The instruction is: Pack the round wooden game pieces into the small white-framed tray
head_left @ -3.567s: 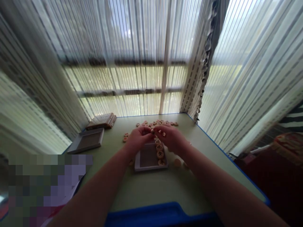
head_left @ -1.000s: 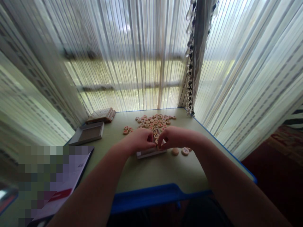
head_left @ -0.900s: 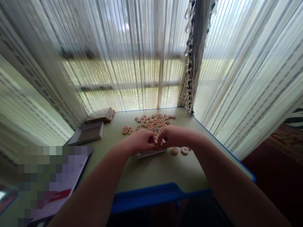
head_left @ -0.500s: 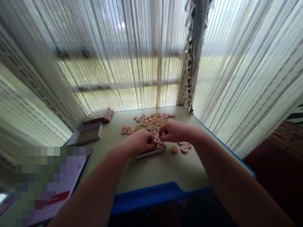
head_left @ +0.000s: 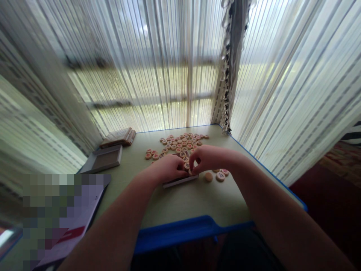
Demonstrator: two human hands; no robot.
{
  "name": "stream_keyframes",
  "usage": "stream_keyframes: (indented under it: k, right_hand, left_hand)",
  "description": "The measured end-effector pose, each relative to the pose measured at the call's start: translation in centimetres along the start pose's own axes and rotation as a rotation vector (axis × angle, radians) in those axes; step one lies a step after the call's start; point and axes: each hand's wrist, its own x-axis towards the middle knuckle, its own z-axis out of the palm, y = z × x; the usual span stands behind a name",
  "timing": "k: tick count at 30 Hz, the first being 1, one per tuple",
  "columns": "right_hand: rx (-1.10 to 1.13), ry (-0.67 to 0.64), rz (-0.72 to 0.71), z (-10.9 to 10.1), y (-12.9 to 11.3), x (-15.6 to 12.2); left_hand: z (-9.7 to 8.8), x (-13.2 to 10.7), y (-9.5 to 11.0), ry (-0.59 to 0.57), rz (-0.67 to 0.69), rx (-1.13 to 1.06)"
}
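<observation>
A shallow box tray (head_left: 180,181) lies on the pale green table (head_left: 180,203) in front of me, with a column of round wooden game discs (head_left: 186,165) inside it. My left hand (head_left: 168,168) rests curled on the tray's left part, its fingertips against the discs. My right hand (head_left: 207,158) is closed in a pinch over the lowest disc in the tray. Loose discs (head_left: 220,175) lie on the table just right of the tray. A larger heap of discs (head_left: 182,142) is spread behind the tray.
An empty box lid (head_left: 103,159) and a folded board (head_left: 118,137) sit at the back left. A printed sheet (head_left: 70,229) lies at the near left. Striped curtains (head_left: 282,98) hang close around the table. The blue table rim (head_left: 180,233) runs along the near edge.
My right hand has come back down from above the tray and now pinches at the lowest disc. My left hand stays on the tray. The camera view has shifted slightly.
</observation>
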Motion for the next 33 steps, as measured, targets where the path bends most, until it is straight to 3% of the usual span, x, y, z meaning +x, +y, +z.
stream_keyframes:
  k: [13,24,33]
  right_hand:
    - [0.023,0.024,0.026,0.0,0.6,0.2]
    - [0.054,-0.024,0.046,0.4,1.3,0.6]
    - [0.005,0.040,0.109,-0.1,0.7,0.3]
  left_hand:
    - [0.0,0.3,-0.8,0.082,-0.003,0.112]
    - [-0.1,0.3,-0.5,0.084,-0.001,0.168]
    - [-0.1,0.3,-0.2,0.114,-0.014,0.230]
